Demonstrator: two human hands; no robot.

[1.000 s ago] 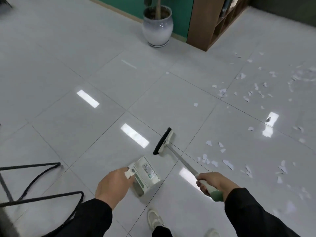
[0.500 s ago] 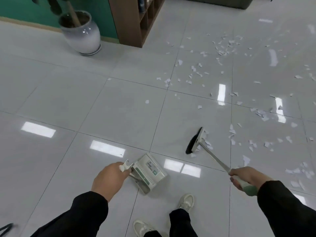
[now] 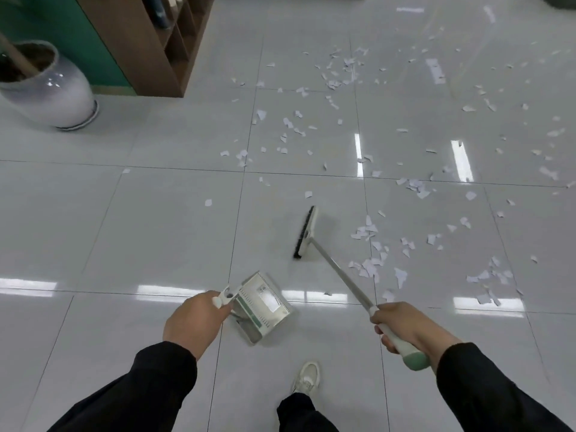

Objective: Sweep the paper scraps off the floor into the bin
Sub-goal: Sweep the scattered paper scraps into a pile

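Right hand [image 3: 405, 325] gripping broom [image 3: 330, 257] (head beside paper scraps [image 3: 371, 263]), left hand [image 3: 194, 322] holding dustpan [image 3: 263, 307]

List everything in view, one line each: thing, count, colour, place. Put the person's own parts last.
paper scraps: many, white, scattered over the floor ahead and to the right
broom: one, black bristles, white head, grey shaft, green-tipped grip; head by the nearest scraps
dustpan: one, white and grey with a green strip, in front of the feet; whether it touches the floor is unclear
floor: large glossy pale grey tiles
plant pot: one, white, far left
shelf unit: one, brown wood, top left beside a green wall
left hand: one, grips the dustpan's handle
right hand: one, grips the broom's handle
sleeves: two, black
shoe: one, white, bottom centre
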